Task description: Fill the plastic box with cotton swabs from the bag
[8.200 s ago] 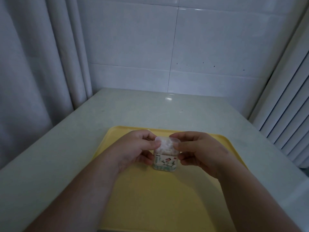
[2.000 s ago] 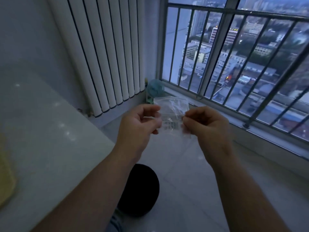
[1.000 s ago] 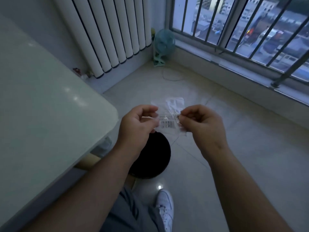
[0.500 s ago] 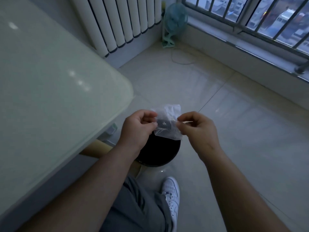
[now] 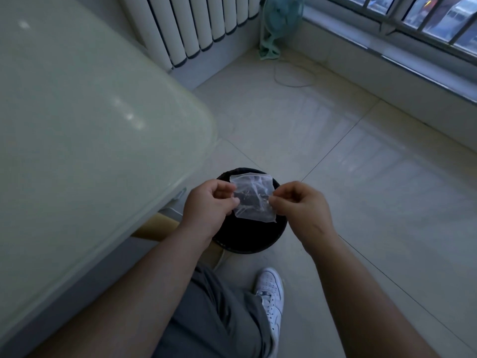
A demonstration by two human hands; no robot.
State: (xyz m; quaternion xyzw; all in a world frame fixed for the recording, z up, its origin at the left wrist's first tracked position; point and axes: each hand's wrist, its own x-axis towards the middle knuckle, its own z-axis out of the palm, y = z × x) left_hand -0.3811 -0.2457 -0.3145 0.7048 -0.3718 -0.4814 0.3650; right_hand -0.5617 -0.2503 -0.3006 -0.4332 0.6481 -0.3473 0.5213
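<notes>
Lower centre of the frame: the left hand (image 5: pixel 206 205) and right hand (image 5: pixel 300 206) each pinch one side edge of the clear plastic bag (image 5: pixel 253 197), both grips closed on the film. The bag looks empty and hangs directly over the round black bin (image 5: pixel 254 241) on the floor, beside the desk (image 5: pixel 77 125) at left. The plastic box is out of view. To discard cleanly, lower the bag toward the opening and release both pinches together, since light film drifts.

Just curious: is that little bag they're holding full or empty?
Empty, it seems. The bag is clear and flat between the left hand and right hand; the dark bin shows through.
</notes>
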